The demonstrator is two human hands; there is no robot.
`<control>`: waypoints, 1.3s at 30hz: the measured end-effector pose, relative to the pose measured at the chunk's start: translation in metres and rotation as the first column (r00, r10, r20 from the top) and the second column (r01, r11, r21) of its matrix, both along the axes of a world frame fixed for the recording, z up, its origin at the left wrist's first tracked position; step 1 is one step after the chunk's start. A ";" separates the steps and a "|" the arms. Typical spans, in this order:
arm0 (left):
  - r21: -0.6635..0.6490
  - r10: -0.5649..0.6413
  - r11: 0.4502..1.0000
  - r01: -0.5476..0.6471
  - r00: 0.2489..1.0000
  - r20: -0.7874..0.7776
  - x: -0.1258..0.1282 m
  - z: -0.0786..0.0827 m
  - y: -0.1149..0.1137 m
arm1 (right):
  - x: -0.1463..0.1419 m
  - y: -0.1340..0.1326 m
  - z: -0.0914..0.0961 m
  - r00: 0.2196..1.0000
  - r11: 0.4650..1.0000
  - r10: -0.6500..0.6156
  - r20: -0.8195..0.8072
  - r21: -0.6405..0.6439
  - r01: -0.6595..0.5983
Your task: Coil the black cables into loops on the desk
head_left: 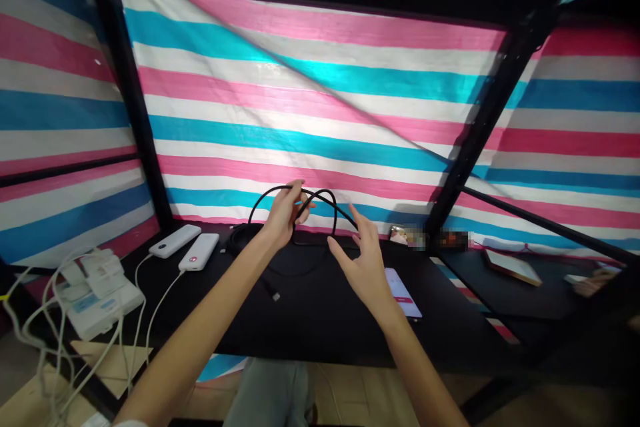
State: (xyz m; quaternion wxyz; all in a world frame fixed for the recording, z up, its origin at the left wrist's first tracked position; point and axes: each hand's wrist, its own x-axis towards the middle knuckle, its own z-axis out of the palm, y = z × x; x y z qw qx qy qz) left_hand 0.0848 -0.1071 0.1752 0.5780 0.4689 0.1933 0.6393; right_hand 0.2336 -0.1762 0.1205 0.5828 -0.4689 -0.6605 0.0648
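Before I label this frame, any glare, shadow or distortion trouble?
Head view: pale glare on the upper striped sheet; head view: low stretches of the black cable blend into the dark tabletop; head view: frame posts splay outward, likely wide-angle distortion; head view: a pixelated patch sits at back right.

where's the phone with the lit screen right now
In the head view, the phone lies face up on the black table, right of centre, just to the right of the person's right hand and wrist.
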 end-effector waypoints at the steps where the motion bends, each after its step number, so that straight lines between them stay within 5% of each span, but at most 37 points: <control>1: 0.003 -0.018 1.000 0.018 1.000 0.001 -0.001 -0.001 -0.006 | -0.003 0.000 0.001 1.000 1.000 0.000 -0.017 0.027 0.001; 9: 0.159 0.036 0.987 0.000 0.973 -0.227 -0.016 0.004 -0.020 | -0.005 0.015 0.004 0.886 0.983 0.160 -0.436 -0.017 -0.185; 12: 0.148 0.012 0.989 0.029 0.963 -0.269 -0.017 0.002 -0.017 | -0.003 0.018 0.004 0.923 0.990 0.115 -0.367 -0.037 -0.138; 18: 0.005 -0.212 0.972 0.236 0.883 -0.418 -0.016 0.003 -0.013 | 0.001 0.017 0.022 0.982 0.982 -0.188 -0.013 0.019 0.188; 21: -0.012 -0.265 0.952 0.305 0.805 -0.531 -0.013 0.002 -0.008 | 0.000 0.026 0.031 0.999 0.997 -0.039 0.001 0.070 0.039; 25: 0.096 -0.145 0.957 0.275 0.736 -0.661 -0.012 -0.002 0.005 | -0.001 0.045 0.034 0.955 0.957 0.254 -0.156 -0.103 -0.271; 31: 0.140 0.030 0.983 0.119 0.648 -0.761 -0.013 -0.014 0.024 | 0.007 0.065 0.030 0.944 0.939 0.265 -0.195 -0.171 -0.299; 35: 0.242 0.170 0.970 0.033 0.622 -0.765 -0.009 -0.018 0.027 | 0.013 0.071 0.028 0.859 0.818 0.421 -0.292 -0.286 -0.499; 39: 0.368 0.296 0.929 0.022 0.552 -0.780 -0.007 -0.022 0.024 | 0.018 0.071 0.027 0.823 0.712 0.386 -0.417 -0.432 -0.553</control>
